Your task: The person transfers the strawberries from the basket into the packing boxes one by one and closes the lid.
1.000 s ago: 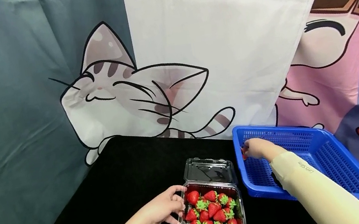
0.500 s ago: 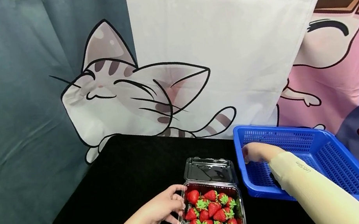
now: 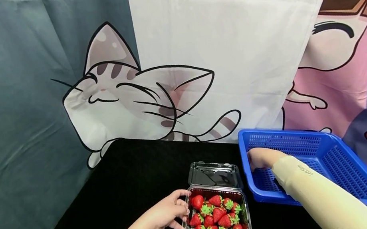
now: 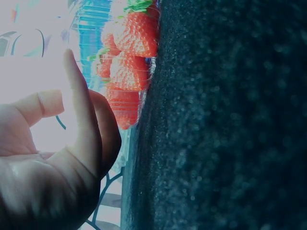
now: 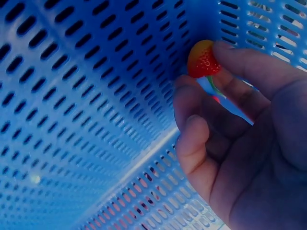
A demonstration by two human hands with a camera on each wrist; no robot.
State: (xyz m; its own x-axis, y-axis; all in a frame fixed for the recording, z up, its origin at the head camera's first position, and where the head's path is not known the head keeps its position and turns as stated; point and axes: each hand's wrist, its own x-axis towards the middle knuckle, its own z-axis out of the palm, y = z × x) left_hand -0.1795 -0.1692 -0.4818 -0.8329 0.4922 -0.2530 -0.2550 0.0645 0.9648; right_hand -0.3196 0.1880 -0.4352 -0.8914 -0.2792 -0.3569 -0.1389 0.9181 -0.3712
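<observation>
A clear plastic clamshell box (image 3: 246, 217) full of red strawberries (image 3: 218, 214) sits in the head view with its lid (image 3: 213, 175) folded back. My left hand (image 3: 165, 214) holds the box's left side, fingertips at the rim and thumb near the front corner. The left wrist view shows strawberries (image 4: 132, 72) through the box wall, beyond the left hand (image 4: 72, 143). Inside a blue basket (image 3: 358, 178), my right hand (image 3: 263, 157) reaches down by the left wall. In the right wrist view, the right hand (image 5: 240, 129) pinches a strawberry (image 5: 205, 60) between thumb and finger.
Black cloth (image 3: 134, 171) covers the table under box and basket. Behind stands a backdrop (image 3: 247, 39) with a cartoon cat and other figures. The basket's slotted walls (image 5: 86, 96) rise close around the right hand. The box stands just left of the basket.
My right hand has dipped lower along the basket's left wall, and the red bit seen at its fingertips is hidden from the head view now. The left hand and box have stayed in place.
</observation>
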